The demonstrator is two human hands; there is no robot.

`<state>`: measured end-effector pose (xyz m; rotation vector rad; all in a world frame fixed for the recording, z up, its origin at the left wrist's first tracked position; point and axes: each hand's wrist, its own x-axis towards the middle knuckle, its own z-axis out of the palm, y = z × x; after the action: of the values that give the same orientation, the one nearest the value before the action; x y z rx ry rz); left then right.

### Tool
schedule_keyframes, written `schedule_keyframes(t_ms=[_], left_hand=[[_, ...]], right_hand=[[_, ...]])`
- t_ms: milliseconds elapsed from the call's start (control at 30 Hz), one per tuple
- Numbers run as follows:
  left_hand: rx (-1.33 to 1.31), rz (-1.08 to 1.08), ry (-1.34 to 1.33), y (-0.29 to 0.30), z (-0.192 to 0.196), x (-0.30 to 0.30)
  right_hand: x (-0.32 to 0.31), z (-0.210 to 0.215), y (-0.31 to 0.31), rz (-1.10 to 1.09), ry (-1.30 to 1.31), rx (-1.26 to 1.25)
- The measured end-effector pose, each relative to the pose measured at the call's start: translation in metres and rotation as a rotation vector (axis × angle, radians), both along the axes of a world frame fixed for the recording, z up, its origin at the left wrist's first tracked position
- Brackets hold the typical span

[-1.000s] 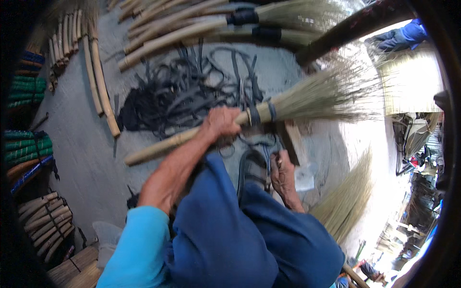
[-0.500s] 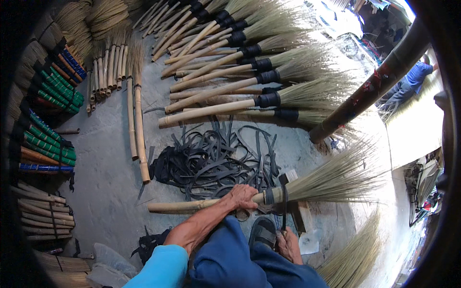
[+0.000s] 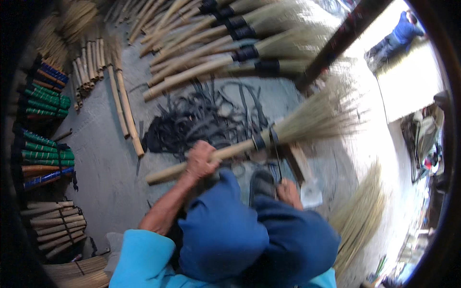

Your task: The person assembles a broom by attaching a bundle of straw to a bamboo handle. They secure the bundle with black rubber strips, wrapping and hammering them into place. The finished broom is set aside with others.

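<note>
A straw broom with a pale bamboo handle (image 3: 234, 150) slants across in front of my knees, its bristles (image 3: 321, 117) fanning out to the right. My left hand (image 3: 201, 158) is wrapped round the handle, partway between its butt end and the neck. Dark rubber binding (image 3: 259, 141) circles the neck. From the neck a black rubber strip (image 3: 278, 161) runs down, stretched taut, to my right hand (image 3: 288, 193), which is closed on its lower end beside my shoe (image 3: 262, 186). My right fingers are partly hidden behind my knee.
A tangle of black rubber strips (image 3: 201, 120) lies beyond the broom. Several bound brooms (image 3: 192, 74) are laid out at the back. Two bamboo-handled pieces (image 3: 126, 105) and bundled handles (image 3: 57, 223) lie left. A dark pole (image 3: 336, 38) slants at right; another person (image 3: 401, 36) sits beyond.
My left hand has slid along the handle, away from the neck toward the butt end. The broom's bristle end tilts up more. My right hand keeps the strip taut. The whole view has shifted.
</note>
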<state>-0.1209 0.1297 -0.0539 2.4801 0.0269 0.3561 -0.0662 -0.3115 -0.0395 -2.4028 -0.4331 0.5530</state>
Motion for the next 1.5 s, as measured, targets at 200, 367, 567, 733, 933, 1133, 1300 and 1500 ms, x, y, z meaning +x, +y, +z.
schedule_keyframes(t_ms=[200, 367, 567, 733, 933, 1133, 1300, 1500], left_hand=[[0.02, 0.082, 0.376, 0.054, 0.035, -0.101], [0.036, 0.043, 0.549, 0.042, 0.051, -0.113], [0.04, 0.049, 0.613, 0.03, 0.055, -0.104], [0.042, 0.055, 0.64, 0.026, 0.058, -0.099], [0.052, 0.056, 0.663, 0.024, 0.062, -0.096], [0.06, 0.058, 0.675, 0.023, 0.066, -0.095], [0.056, 0.062, 0.679, 0.022, 0.07, -0.094], [0.052, 0.076, 0.686, 0.025, 0.074, -0.098]], right_hand=[[-0.055, 0.024, 0.028, -0.14, -0.003, 0.185], [-0.092, 0.044, 0.0, -0.162, 0.201, 0.112], [-0.106, 0.056, -0.017, -0.195, 0.25, 0.106], [-0.111, 0.062, -0.016, -0.23, 0.285, 0.104], [-0.114, 0.06, -0.02, -0.266, 0.334, 0.121], [-0.116, 0.057, -0.006, -0.299, 0.431, 0.204], [-0.113, 0.06, 0.003, -0.378, 0.587, 0.324], [-0.102, 0.073, 0.005, -0.429, 0.699, 0.407]])
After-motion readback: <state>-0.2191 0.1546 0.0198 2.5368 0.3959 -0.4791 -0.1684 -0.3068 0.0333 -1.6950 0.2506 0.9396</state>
